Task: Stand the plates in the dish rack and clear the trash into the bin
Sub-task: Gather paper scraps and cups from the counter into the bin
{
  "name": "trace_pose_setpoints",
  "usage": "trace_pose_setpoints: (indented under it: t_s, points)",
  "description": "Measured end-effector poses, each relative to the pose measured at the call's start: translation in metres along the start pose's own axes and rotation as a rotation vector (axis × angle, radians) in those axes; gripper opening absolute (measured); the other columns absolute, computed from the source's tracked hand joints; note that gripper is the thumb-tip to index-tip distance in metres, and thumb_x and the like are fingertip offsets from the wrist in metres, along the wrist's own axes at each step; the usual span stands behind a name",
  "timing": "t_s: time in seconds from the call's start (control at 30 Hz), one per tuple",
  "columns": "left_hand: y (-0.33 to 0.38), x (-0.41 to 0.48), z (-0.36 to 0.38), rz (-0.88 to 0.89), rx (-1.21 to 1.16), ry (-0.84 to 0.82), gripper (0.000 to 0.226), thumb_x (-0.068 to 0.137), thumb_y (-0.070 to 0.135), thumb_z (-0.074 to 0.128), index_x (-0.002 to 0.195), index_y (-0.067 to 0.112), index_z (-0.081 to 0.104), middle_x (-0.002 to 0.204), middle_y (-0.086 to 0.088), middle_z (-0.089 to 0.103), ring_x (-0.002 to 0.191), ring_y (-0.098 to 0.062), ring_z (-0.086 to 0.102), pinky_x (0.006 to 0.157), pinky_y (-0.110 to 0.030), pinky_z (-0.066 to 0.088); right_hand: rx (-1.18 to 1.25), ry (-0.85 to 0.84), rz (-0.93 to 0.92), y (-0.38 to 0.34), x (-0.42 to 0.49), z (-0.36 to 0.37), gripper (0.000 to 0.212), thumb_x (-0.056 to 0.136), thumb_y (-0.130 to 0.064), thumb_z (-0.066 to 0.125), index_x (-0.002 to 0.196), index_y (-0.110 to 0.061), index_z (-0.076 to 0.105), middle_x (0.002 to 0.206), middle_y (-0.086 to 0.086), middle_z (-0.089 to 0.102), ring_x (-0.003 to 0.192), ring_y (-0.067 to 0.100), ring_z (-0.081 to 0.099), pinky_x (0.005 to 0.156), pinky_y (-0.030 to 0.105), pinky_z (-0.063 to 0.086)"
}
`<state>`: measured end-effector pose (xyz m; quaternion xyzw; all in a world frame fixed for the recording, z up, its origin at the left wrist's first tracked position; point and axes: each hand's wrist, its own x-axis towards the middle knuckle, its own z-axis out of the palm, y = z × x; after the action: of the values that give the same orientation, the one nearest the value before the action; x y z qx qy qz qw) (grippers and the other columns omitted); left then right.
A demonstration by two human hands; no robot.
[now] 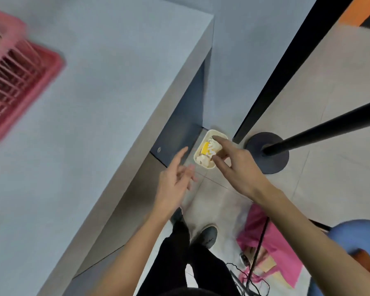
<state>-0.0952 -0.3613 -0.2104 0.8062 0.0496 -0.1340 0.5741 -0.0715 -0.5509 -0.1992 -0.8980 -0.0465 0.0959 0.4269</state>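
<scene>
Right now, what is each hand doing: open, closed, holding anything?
Left hand: open, fingers spread, holding nothing.
Right hand: pinching crumpled trash over the bin.

A pink dish rack point(15, 82) sits on the grey table point(107, 103); a cream bin point(214, 131) stands on the tiled floor point(340, 82).

Left hand point(175, 180) hangs open; right hand point(237, 169) pinches crumpled trash point(213, 147) between thumb and forefinger.

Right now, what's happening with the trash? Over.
Left hand open, holding nothing. Right hand at crumpled trash over the bin, grip unclear. Nothing blocks the bin.
</scene>
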Motion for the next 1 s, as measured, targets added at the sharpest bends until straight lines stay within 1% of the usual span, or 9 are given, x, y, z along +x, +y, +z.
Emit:
trace_pose_setpoints:
  t_s: [0.07, 0.13, 0.23, 0.37, 0.47, 0.63, 0.73, 0.9, 1.0]
  points:
    - [0.013, -0.028, -0.027, 0.008, -0.015, 0.043, 0.045, 0.101, 0.024, 0.053, 0.145, 0.030, 0.044, 0.076, -0.002, 0.071, 0.062, -0.026, 0.063, 0.073, -0.021, 0.052, -0.015, -0.038, -0.045, -0.032, -0.012, 0.003, 0.034, 0.098, -0.025, 0.055, 0.132, -0.023, 0.053, 0.093, -0.005, 0.067, 0.087, 0.012, 0.061, 0.081, 0.029, 0.047]
    - [0.022, -0.055, -0.051, 0.006, -0.026, 0.093, 0.030, 0.100, 0.020, 0.056, 0.130, 0.025, 0.060, 0.074, -0.004, 0.071, 0.059, -0.025, 0.062, 0.066, -0.018, 0.048, -0.048, -0.074, -0.096, -0.062, -0.023, 0.011, 0.008, 0.096, -0.018, 0.056, 0.099, -0.021, 0.063, 0.083, -0.007, 0.065, 0.077, 0.011, 0.059, 0.072, 0.031, 0.048]
    - [0.020, -0.089, -0.083, -0.028, -0.038, 0.188, 0.015, 0.099, 0.019, 0.059, 0.100, 0.019, 0.074, 0.069, -0.004, 0.069, 0.054, -0.020, 0.059, 0.061, -0.022, 0.046, -0.077, -0.124, -0.135, -0.102, -0.037, 0.032, 0.016, 0.092, -0.011, 0.058, 0.078, -0.019, 0.060, 0.076, -0.007, 0.062, 0.072, 0.014, 0.058, 0.066, 0.036, 0.050]
    - [0.009, -0.129, -0.123, -0.022, -0.102, 0.288, 0.016, 0.099, 0.014, 0.058, 0.106, 0.016, 0.073, 0.065, -0.003, 0.068, 0.055, -0.019, 0.060, 0.061, -0.025, 0.050, -0.047, -0.176, -0.231, -0.148, -0.049, 0.069, 0.008, 0.093, -0.015, 0.059, 0.090, -0.021, 0.063, 0.077, -0.010, 0.063, 0.074, 0.007, 0.059, 0.068, 0.030, 0.050]
    - [-0.003, -0.160, -0.158, -0.029, -0.123, 0.370, 0.018, 0.098, 0.011, 0.057, 0.103, 0.019, 0.073, 0.063, -0.002, 0.067, 0.056, -0.023, 0.060, 0.062, -0.027, 0.051, -0.059, -0.228, -0.306, -0.184, -0.053, 0.101, 0.016, 0.093, -0.018, 0.060, 0.107, -0.026, 0.064, 0.078, -0.012, 0.064, 0.074, 0.006, 0.061, 0.068, 0.025, 0.049]
    - [-0.027, -0.212, -0.224, -0.021, -0.163, 0.510, 0.017, 0.098, 0.009, 0.057, 0.098, 0.016, 0.073, 0.062, -0.006, 0.065, 0.052, -0.015, 0.058, 0.060, -0.023, 0.048, -0.144, -0.362, -0.384, -0.245, -0.059, 0.158, 0.019, 0.092, -0.014, 0.058, 0.080, -0.028, 0.058, 0.074, -0.011, 0.063, 0.071, 0.008, 0.061, 0.067, 0.036, 0.053]
    - [-0.043, -0.243, -0.261, -0.010, -0.184, 0.601, 0.017, 0.098, 0.011, 0.057, 0.107, 0.018, 0.070, 0.062, -0.007, 0.067, 0.052, -0.017, 0.057, 0.060, -0.023, 0.049, -0.161, -0.422, -0.393, -0.278, -0.067, 0.191, 0.009, 0.096, -0.022, 0.055, 0.092, -0.030, 0.059, 0.079, -0.012, 0.065, 0.075, 0.006, 0.061, 0.069, 0.027, 0.052]
    - [-0.075, -0.284, -0.314, -0.024, -0.232, 0.750, 0.021, 0.100, 0.008, 0.054, 0.094, 0.017, 0.073, 0.064, -0.008, 0.065, 0.053, -0.019, 0.057, 0.057, -0.024, 0.048, -0.242, -0.479, -0.505, -0.329, -0.081, 0.240, 0.013, 0.096, -0.020, 0.055, 0.085, -0.024, 0.060, 0.072, -0.006, 0.065, 0.065, 0.012, 0.060, 0.066, 0.039, 0.053]
    - [-0.093, -0.302, -0.347, -0.023, -0.220, 0.820, 0.018, 0.099, 0.011, 0.056, 0.098, 0.019, 0.072, 0.065, -0.005, 0.066, 0.055, -0.019, 0.058, 0.057, -0.026, 0.050, -0.299, -0.508, -0.520, -0.353, -0.086, 0.269, 0.013, 0.097, -0.023, 0.055, 0.106, -0.023, 0.064, 0.076, -0.004, 0.068, 0.064, 0.010, 0.059, 0.068, 0.032, 0.052]
